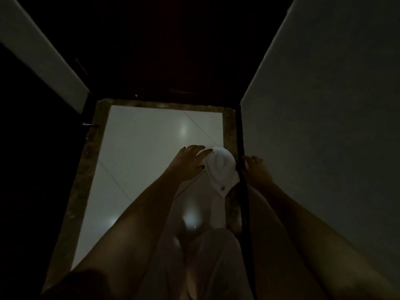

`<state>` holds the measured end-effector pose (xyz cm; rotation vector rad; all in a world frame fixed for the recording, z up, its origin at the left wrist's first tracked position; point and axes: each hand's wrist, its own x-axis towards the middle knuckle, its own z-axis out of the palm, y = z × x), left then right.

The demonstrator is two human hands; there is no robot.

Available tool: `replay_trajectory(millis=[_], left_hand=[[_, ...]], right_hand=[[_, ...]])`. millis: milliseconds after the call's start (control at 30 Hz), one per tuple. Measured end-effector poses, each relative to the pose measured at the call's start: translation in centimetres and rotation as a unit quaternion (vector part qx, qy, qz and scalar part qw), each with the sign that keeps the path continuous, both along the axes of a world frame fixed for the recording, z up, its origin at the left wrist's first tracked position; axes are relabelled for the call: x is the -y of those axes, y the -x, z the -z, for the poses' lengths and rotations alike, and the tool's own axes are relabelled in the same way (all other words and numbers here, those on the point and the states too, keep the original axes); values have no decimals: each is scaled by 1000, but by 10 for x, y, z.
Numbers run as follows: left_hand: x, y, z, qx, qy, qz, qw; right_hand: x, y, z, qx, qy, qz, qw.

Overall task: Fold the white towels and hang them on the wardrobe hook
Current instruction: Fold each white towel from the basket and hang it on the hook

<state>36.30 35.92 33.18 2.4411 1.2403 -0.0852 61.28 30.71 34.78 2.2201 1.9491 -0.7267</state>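
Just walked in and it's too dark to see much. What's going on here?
A person reaches both arms to a white towel bunched against a dark upright edge, above a glossy tiled floor. The left hand lies on the towel, fingers spread. The right hand is on the edge's other side; whether it grips anything is too dim to tell.
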Motion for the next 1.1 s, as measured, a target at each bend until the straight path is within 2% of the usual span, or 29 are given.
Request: replay_trajectory(millis=[100,200,367,467,533,600,700,833,967,1100], left_hand=[[-13,-20,91,-24,10,39,999],[-42,-45,168,-33,-15,63,997],[-86,-89,285,-45,-65,114,990],[-97,-105,344,-51,-74,106,990],[-100,-112,377,-35,-73,90,993],[-96,-116,404,22,-63,64,996],[-81,-115,429,108,-70,16,992],[-75,-107,465,54,-71,12,996],[-80,-107,480,59,-58,-47,995],[-100,-110,480,69,-23,-57,996]], right_hand=[[-5,-20,80,-38,-18,55,998],[-20,-40,162,-60,-44,64,995],[-48,-63,296,-51,2,85,995],[-59,-67,357,-56,-10,106,993],[-62,-68,394,-51,-31,114,992],[-62,-66,426,-44,-57,118,990],[-49,-56,461,-30,-91,123,988],[-42,-52,485,28,-161,103,981],[-55,-57,488,-38,-137,74,987],[-63,-60,483,-14,-201,72,977]])
